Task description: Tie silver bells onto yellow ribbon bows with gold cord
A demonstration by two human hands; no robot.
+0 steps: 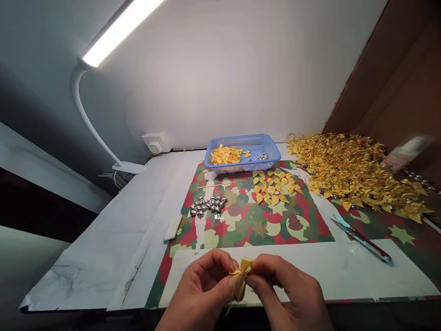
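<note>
My left hand [201, 287] and my right hand [289, 289] meet at the near table edge. Both pinch a small yellow ribbon bow [245, 266] with a thin gold thread around its middle, and the thread's ends hang down between my fingers. Several loose yellow bows [274, 186] lie on the patterned paper ahead. To their left sits a cluster of small silver bells [207, 205]. A large heap of finished gold bows with threads [354, 172] covers the right side.
A blue plastic basket [268, 142] with yellow bows and a few bells stands at the back. Thread snips [361, 239] lie at the right. A white clamp lamp [103, 82] arches over the left. A cardboard wall [396, 78] rises at the right.
</note>
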